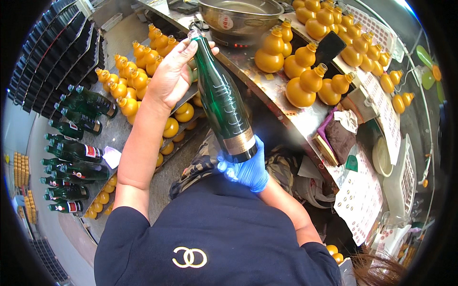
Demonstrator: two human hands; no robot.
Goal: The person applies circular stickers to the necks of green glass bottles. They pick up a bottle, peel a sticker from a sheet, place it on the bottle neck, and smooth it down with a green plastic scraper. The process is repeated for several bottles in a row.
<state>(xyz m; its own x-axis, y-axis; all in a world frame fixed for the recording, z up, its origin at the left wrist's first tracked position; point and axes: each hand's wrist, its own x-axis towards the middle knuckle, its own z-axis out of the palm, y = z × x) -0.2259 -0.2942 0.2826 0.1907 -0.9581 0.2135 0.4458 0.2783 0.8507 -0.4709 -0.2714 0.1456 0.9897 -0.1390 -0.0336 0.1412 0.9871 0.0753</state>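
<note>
A green glass bottle (217, 90) with a gold label near its base is held aslant in front of me, neck up and to the left. Bare, my left hand (177, 71) closes round its neck, the thumb near the mouth. My right hand (248, 169), in a blue glove, grips the bottle's bottom end from below. Part of the right fingers is hidden behind the base. Whether the bottle holds anything, I cannot tell.
Yellow gourd-shaped bottles (300, 88) stand on the workbench (291, 117) to the right, more (138, 78) at the left. Green bottles (71, 152) cluster far left by stacked black trays (57, 62). A steel basin (241, 19) sits ahead; sticker sheets (360, 202) and a cloth (338, 136) lie right.
</note>
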